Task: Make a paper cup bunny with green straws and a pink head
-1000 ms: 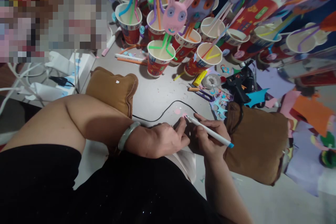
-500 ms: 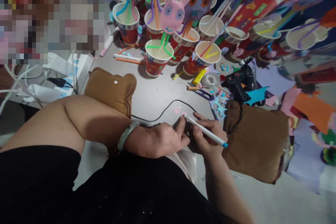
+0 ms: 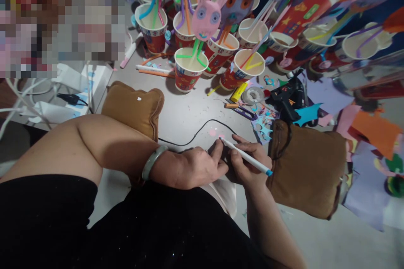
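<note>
My right hand (image 3: 252,159) is closed around a white marker (image 3: 249,159) with a blue end, its tip pointing up and left. That tip meets a small pink paper piece (image 3: 221,137) on the table. Beside it, my left hand (image 3: 198,168) reaches in with the index finger stretched out, its fingertip at the edge of the same piece; the other fingers are curled under. Another pink paper circle (image 3: 213,133) lies just beyond the fingertips. A black cord (image 3: 192,136) curves behind both hands.
Paper cups (image 3: 191,71) with straws and paper animal heads crowd the back. A brown cushion (image 3: 134,107) lies left, a brown pouch (image 3: 307,168) right. A black glue gun (image 3: 285,101), clear tape roll (image 3: 253,96) and paper scraps (image 3: 263,128) sit right. White cables (image 3: 30,92) run at left.
The marker's blue end has shifted very slightly left with my right hand. My left hand stays in place.
</note>
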